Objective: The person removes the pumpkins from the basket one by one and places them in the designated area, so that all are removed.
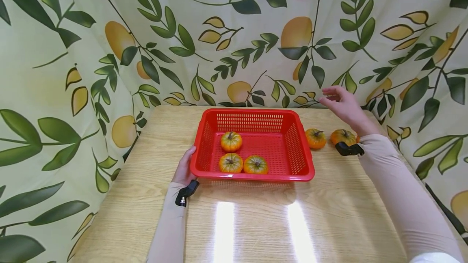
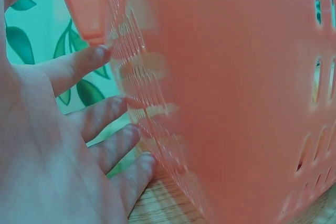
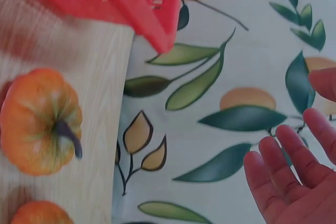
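Note:
A red plastic basket [image 1: 252, 177] stands on the table with several small orange pumpkins inside, among them one toward the back [image 1: 231, 141]. My left hand [image 1: 184, 168] holds the basket's left side, thumb at the rim and fingers against the outer wall, as the left wrist view shows. Beyond the basket's right side sit two more pumpkins, one close to the wall [image 1: 316, 138] and another [image 1: 343, 136] farther right. My right hand [image 1: 343, 104] is raised above and behind them, fingers loosely bent, holding nothing. In the right wrist view a pumpkin [image 3: 39, 121] lies apart from that hand.
The wooden table [image 1: 146, 214] reaches back to a leaf-and-fruit patterned curtain [image 1: 175, 80], which also hangs at both sides. Two bright light reflections fall on the tabletop in front of the basket.

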A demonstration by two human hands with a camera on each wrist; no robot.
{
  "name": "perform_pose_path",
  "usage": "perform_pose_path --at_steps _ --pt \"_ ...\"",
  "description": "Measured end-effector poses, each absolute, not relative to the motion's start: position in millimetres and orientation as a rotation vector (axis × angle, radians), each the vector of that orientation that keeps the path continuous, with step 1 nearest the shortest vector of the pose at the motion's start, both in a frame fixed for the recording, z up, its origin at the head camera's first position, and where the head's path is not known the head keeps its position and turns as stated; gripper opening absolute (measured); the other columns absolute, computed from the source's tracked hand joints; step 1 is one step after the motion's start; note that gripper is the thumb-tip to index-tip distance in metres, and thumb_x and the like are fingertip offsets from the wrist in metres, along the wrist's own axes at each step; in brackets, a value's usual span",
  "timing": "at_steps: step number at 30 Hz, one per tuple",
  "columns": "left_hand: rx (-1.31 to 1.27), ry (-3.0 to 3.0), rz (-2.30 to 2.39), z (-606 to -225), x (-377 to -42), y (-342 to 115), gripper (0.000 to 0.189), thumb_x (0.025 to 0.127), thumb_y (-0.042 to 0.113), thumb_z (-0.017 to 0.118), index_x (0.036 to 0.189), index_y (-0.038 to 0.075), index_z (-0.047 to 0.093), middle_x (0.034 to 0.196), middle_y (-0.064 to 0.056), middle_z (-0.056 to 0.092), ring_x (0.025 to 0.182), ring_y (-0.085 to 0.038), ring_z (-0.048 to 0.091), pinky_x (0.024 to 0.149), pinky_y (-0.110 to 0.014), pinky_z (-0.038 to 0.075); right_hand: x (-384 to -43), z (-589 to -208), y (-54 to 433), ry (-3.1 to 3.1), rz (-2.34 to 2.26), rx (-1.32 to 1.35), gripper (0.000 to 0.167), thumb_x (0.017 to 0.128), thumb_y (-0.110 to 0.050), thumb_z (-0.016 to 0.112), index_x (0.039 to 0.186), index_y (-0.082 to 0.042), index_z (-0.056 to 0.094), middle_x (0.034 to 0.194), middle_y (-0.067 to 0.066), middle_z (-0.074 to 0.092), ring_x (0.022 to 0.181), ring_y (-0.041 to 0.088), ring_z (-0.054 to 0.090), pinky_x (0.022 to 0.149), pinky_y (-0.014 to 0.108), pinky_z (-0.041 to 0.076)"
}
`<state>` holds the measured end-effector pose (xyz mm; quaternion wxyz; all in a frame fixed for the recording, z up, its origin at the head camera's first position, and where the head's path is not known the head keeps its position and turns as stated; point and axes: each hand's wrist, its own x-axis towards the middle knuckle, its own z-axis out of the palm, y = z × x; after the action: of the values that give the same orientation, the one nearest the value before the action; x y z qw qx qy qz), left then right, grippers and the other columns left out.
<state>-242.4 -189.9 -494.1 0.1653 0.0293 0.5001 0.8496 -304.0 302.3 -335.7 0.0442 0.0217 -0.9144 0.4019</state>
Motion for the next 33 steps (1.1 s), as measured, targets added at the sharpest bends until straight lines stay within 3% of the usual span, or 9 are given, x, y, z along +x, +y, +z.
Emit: perform_pose_path --at_steps 11,19,28,33 --pt "0.070 1.448 2.411 -496.6 -245.4 -190.4 0.058 0.103 0.049 0.045 0.151 0.017 0.038 0.141 -0.008 0.056 0.120 -0.021 0.061 0.099 -0.036 0.056 -301.7 -329.8 268.0 -2.814 1.292 0.192 0.063 0.099 -0.046 0.061 0.146 -0.009 0.044 0.149 0.017 0.047 0.133 0.036 0.046 0.106 0.055 0.041" --pt "0.042 1.425 2.443 -496.1 -242.8 -189.7 0.049 0.103 0.046 0.047 0.143 0.018 0.044 0.129 -0.003 0.064 0.112 -0.018 0.064 0.094 -0.033 0.057 -303.6 -331.0 243.4 -2.793 1.340 0.307 0.055 0.099 -0.037 0.064 0.144 -0.009 0.047 0.141 0.016 0.054 0.127 0.032 0.051 0.098 0.043 0.045" --pt "0.024 1.411 2.455 -494.8 -243.5 -188.5 0.040 0.105 0.043 0.043 0.136 0.017 0.050 0.121 0.000 0.068 0.107 -0.016 0.066 0.091 -0.032 0.057 -301.1 -333.1 221.9 -2.801 1.436 0.378 0.053 0.098 -0.032 0.066 0.143 -0.012 0.047 0.143 0.014 0.053 0.129 0.033 0.049 0.105 0.055 0.044" --pt "0.038 1.423 2.445 -493.6 -243.5 -189.2 0.043 0.105 0.043 0.044 0.139 0.017 0.047 0.123 -0.002 0.066 0.108 -0.017 0.066 0.092 -0.032 0.058 -302.1 -335.0 209.3 -2.820 1.453 0.459 0.052 0.098 -0.032 0.066 0.143 -0.013 0.048 0.141 0.013 0.054 0.128 0.031 0.052 0.103 0.052 0.047"
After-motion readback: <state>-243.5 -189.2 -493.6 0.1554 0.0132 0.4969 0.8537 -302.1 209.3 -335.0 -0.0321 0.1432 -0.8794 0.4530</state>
